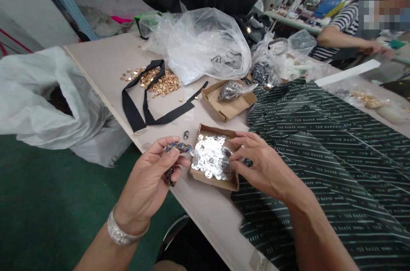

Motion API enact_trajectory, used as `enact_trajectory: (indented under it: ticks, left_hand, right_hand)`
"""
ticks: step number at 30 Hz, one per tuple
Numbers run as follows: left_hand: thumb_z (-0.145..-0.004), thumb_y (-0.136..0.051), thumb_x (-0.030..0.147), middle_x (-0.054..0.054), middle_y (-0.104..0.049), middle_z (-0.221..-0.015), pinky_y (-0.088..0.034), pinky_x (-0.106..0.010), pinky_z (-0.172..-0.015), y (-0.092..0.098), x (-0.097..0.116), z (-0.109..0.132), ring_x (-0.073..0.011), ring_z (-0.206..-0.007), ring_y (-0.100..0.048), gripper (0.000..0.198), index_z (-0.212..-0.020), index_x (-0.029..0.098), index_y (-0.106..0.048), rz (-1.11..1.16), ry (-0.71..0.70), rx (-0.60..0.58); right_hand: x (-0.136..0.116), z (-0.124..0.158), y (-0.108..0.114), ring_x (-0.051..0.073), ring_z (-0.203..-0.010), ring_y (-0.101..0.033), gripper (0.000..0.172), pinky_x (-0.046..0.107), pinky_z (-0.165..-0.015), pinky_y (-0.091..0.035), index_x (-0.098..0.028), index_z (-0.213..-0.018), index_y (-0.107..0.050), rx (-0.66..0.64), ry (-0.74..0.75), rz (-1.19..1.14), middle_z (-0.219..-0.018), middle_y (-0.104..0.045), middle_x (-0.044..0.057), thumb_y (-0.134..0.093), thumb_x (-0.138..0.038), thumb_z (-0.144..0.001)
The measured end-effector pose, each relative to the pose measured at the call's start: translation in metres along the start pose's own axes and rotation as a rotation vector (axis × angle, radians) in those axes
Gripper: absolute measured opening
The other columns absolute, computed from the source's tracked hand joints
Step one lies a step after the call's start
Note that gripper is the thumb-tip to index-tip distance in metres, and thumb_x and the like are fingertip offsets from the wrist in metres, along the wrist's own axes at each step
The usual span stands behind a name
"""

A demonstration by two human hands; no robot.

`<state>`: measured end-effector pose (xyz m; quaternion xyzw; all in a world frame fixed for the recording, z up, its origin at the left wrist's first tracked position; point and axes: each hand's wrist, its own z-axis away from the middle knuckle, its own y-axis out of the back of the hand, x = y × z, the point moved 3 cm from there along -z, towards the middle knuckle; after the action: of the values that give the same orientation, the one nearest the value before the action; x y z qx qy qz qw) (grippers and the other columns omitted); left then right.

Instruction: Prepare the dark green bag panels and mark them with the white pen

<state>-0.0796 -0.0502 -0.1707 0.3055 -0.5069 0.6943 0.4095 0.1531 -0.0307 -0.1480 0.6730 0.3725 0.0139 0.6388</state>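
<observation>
Two hands (205,168) flank a sequin box (214,162); ribbon (150,109) beyond.

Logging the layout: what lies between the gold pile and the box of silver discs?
In the head view, a black strap, then one loose dark button near the box.

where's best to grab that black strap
Pinch the strap at its free end by the table edge, coming from the near side. It lies flat and limp, and its far loop sits among the gold pieces, which a lift there might scatter.
</observation>
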Motion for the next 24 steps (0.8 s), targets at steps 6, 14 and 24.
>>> enact_trajectory:
  ticks: [6,14,24]
  left_hand:
    - [-0.065,-0.087,0.025,-0.005,-0.07,-0.087,-0.045,-0.013,-0.042,0.011,-0.002,0.0,-0.0137,-0.067,-0.065,0.034,-0.094,0.02,-0.069,0.121,0.094,0.039]
    - [-0.089,-0.054,0.008,-0.01,-0.073,-0.091,-0.058,-0.019,-0.054,0.012,-0.003,0.0,-0.0185,-0.078,-0.071,0.021,-0.102,0.014,-0.07,0.278,0.196,0.107]
    - [-0.092,-0.049,0.009,-0.02,-0.07,-0.111,-0.06,-0.032,-0.083,-0.013,-0.009,0.005,-0.0238,-0.096,-0.071,0.026,-0.113,0.011,-0.065,0.471,0.297,-0.047]
  right_hand:
    - [-0.012,-0.004,-0.015,0.027,-0.133,-0.043,0.013,0.049,-0.114,-0.031,-0.022,-0.078,-0.075,-0.068,-0.005,0.151,-0.122,-0.066,0.005,-0.066,-0.014,-0.082]
    - [-0.011,-0.007,-0.023,0.026,-0.128,-0.047,0.014,0.05,-0.114,-0.03,-0.019,-0.082,-0.071,-0.007,0.006,0.045,-0.114,-0.068,0.006,-0.06,-0.013,-0.088]
    - [0.001,-0.005,-0.02,0.023,-0.115,-0.059,0.019,0.042,-0.101,-0.045,-0.022,-0.08,-0.07,0.112,-0.339,-0.743,-0.109,-0.071,0.006,-0.063,-0.036,-0.091]
